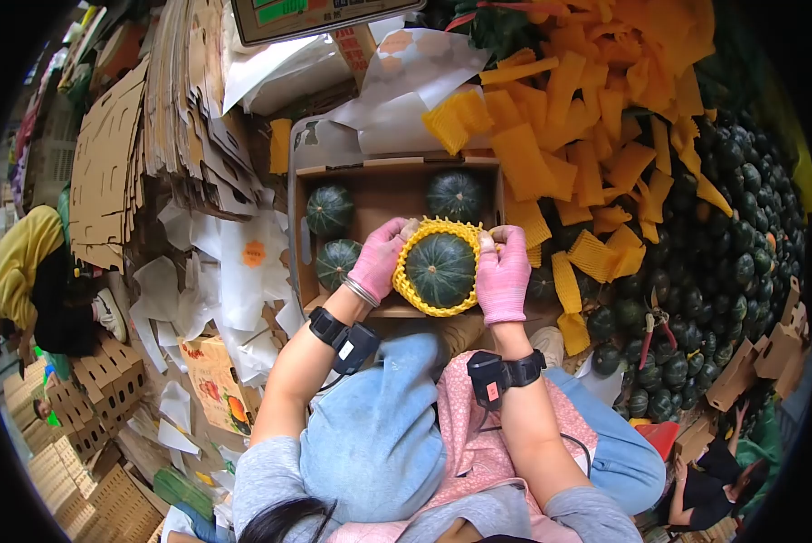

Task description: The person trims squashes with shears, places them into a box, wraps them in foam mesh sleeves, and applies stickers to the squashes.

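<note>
My left hand (382,262), in a pink glove, pinches the left edge of a yellow foam net (403,288). The opposite edge of that net is gripped by my right hand (503,276), gloved the same way. Inside the net sits a dark green pumpkin (439,269), its top uncovered and facing up. Both hands are over the near side of an open cardboard box (392,204). Three more pumpkins lie in the box: one at the far left (330,210), one at the near left (337,262) and one at the far right (454,195).
A weighing scale (324,14) stands beyond the box. Loose orange foam nets (596,136) are heaped at the right, beside a large pile of pumpkins (714,244) with red-handled clippers (655,326) on it. Flattened cardboard (107,163) is stacked at left. Other people (26,262) crouch nearby.
</note>
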A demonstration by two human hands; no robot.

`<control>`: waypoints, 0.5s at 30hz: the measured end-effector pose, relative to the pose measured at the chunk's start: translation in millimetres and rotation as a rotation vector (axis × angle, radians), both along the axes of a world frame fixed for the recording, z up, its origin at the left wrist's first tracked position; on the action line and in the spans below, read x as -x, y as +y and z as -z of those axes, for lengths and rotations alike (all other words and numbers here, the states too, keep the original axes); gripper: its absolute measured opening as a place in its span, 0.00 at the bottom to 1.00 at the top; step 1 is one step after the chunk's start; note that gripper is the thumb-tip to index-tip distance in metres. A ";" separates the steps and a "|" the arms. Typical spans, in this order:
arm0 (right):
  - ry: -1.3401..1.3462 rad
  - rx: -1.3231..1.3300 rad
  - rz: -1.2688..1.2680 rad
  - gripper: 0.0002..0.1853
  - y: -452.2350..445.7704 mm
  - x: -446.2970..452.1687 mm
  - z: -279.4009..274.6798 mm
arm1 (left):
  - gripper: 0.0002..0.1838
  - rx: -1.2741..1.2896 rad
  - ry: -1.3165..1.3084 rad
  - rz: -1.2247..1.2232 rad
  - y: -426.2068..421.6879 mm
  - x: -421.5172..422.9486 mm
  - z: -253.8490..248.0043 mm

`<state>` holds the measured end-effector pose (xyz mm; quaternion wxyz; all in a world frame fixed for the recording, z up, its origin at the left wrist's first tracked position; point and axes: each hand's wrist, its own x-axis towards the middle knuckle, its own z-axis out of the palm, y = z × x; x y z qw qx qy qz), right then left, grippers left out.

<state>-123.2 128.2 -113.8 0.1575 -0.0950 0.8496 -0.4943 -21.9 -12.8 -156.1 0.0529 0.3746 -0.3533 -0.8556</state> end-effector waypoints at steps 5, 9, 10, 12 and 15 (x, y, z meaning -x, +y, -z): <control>0.287 -0.108 -0.099 0.18 3.7 -6.0 -10.4 | 0.17 0.824 -0.147 0.140 -0.6 -7.1 20.8; 0.505 -0.376 -0.343 0.32 15.6 -30.7 -39.5 | 0.15 0.739 -0.071 0.235 2.5 -12.8 -4.6; 0.388 -0.342 -0.301 0.32 17.4 -33.4 -36.9 | 0.15 0.684 -0.006 0.286 1.1 -14.4 -23.4; 0.243 -0.298 -0.262 0.33 19.4 -33.4 -37.0 | 0.16 0.702 0.145 0.362 4.2 -12.0 -38.5; 0.181 -0.288 -0.268 0.34 17.5 -31.3 -39.5 | 0.17 0.889 0.409 0.482 -2.6 -13.7 -34.6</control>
